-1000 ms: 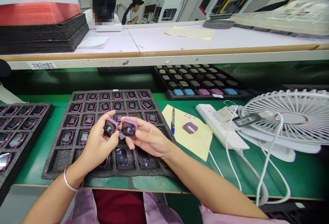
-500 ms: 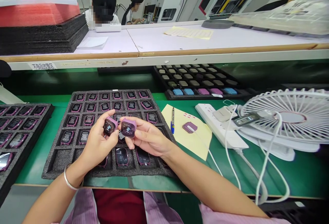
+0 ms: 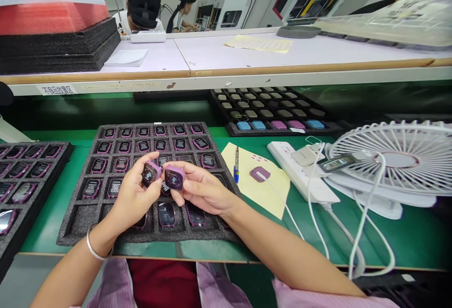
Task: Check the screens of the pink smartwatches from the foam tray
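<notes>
My left hand (image 3: 132, 198) holds a purple smartwatch body (image 3: 150, 173) with its lit screen facing me. My right hand (image 3: 203, 190) holds a second purple watch body (image 3: 174, 177) right beside the first; the two nearly touch. Both hands hover over a black foam tray (image 3: 84, 214) whose pockets hold several more purple watch bodies (image 3: 160, 145). A silver bangle (image 3: 92, 250) sits on my left wrist.
Another foam tray (image 3: 42, 176) of watches lies at the left. To the right are a yellow sheet (image 3: 273, 192) with a pen (image 3: 237, 164) and a purple charger puck (image 3: 260, 174), a white power strip (image 3: 282, 155), cables, and a white fan (image 3: 395, 162). A tray (image 3: 233, 131) of coloured parts lies behind, under a shelf. Two people sit far back.
Both hands and their watches stay almost still, drifting only slightly up and left in view.
</notes>
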The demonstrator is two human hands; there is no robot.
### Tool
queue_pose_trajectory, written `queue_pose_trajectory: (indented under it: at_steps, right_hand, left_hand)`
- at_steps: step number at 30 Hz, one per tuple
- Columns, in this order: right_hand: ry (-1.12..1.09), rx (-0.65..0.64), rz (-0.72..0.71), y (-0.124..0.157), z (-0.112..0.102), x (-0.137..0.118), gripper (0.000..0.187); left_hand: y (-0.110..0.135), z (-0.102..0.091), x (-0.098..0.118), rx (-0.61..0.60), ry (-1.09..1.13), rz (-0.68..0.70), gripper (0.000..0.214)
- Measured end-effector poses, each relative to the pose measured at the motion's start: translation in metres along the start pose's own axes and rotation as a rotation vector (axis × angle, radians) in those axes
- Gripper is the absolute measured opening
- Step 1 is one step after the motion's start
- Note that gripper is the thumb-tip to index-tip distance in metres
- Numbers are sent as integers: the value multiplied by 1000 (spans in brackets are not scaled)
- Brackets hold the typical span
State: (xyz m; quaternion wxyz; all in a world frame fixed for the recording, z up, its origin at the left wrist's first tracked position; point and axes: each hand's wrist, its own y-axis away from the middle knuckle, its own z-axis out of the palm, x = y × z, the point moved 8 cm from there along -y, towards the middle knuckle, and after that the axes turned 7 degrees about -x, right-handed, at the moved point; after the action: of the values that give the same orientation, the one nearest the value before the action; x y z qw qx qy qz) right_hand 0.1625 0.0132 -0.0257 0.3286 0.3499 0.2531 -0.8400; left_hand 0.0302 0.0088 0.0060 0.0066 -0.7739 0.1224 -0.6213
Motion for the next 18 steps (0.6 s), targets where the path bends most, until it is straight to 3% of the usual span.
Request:
queue_pose_trajectory:
  at_steps: [8, 13, 18]
  right_hand:
    - [-4, 213, 5, -4, -18, -6, 45]
    - [46, 271, -30, -3, -26, -8, 39]
    - [133, 306, -43, -1, -28, -7, 40]
  left_hand:
    - [-6, -1, -27, 49, 534, -297, 77]
    - [-5, 6, -21, -47, 612, -263, 68]
    - [-4, 5, -21, -42, 574, -223, 66]
